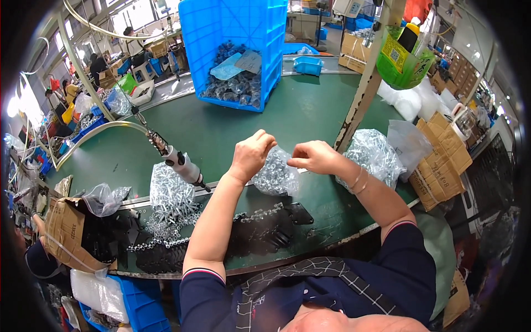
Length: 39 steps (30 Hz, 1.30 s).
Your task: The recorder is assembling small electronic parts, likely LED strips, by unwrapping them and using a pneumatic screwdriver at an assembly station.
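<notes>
A clear plastic bag of small metal nuts (272, 176) sits on the green worktable, between my two hands. My left hand (253, 154) is closed, its fingertips pinched at the upper left of the bag's mouth. On the other side, my right hand (319, 157) is also closed, thumb and finger pinching by the bag's right edge. The thin film at the fingertips is hard to make out. Left of my left forearm, an open bag of screws (171, 188) spills onto loose nuts (163, 228). Black metal plates (221, 246) lie along the near edge, with a row of nuts on them.
A power screwdriver (185, 167) hangs left of my left arm. A tilted blue crate (235, 91) of dark parts stands at the far side. A metal post (365, 83) carries a green basket (399, 63). Another bag of hardware (371, 157) lies beside my right forearm; a cardboard box (69, 229) stands left.
</notes>
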Each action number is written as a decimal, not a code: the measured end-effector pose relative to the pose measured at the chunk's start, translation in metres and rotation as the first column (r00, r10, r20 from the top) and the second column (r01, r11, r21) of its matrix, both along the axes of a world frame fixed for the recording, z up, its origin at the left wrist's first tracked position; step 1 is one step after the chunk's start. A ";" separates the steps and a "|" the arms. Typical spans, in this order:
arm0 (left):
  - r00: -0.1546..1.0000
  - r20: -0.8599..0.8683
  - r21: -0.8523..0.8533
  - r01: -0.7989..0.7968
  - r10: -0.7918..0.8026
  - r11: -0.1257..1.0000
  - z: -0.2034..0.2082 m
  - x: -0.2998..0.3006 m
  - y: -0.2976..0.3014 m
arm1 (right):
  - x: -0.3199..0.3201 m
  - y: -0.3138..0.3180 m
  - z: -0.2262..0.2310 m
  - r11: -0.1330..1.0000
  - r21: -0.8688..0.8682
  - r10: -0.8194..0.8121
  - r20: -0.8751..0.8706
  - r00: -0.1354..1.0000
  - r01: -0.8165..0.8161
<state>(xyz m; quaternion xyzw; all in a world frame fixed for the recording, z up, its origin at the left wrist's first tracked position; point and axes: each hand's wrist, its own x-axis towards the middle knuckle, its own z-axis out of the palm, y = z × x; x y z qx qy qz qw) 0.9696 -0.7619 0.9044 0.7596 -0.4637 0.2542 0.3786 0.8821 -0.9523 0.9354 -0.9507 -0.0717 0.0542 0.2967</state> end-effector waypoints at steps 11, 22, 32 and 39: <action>0.966 0.175 0.254 0.140 -0.188 0.957 -0.077 -0.022 -0.013 | 0.030 0.000 0.001 0.877 -0.480 0.003 -0.055 0.999 -0.029; 0.990 -0.018 0.234 0.143 -0.143 0.962 -0.137 -0.027 -0.001 | 0.033 0.028 -0.033 0.742 -0.636 0.205 -0.087 0.975 -0.213; 0.949 -0.229 0.230 0.270 -0.217 0.935 -0.113 -0.017 -0.002 | 0.053 -0.010 -0.053 0.724 -0.690 0.140 0.121 0.983 -0.018; 0.976 -0.139 0.221 0.195 -0.168 0.956 -0.104 -0.032 0.010 | 0.036 -0.001 -0.011 0.897 -0.437 0.090 0.021 0.996 -0.072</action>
